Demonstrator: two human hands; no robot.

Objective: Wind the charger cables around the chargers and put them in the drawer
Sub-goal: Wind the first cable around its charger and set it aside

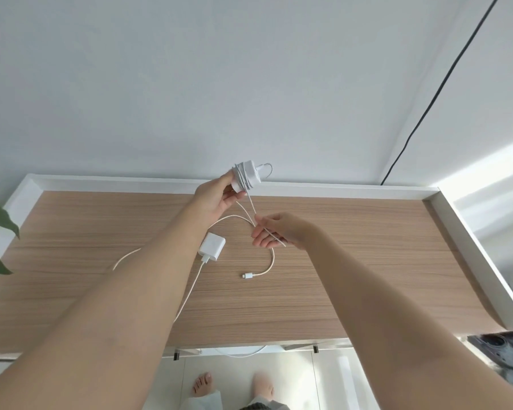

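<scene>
Nearest me on the bench [367,261] lie the second charger [211,247] and its loose cable [267,269], waiting their turn. Above them my right hand [274,232] pinches the free end of the first cable [251,206] between thumb and fingers, the other fingers relaxed. Farther out, my left hand [216,195] grips the first charger [246,177], already wrapped in several turns. To do this well, I should keep the strand taut, lay each turn beside the previous one, and tuck in the end. No drawer is visible.
</scene>
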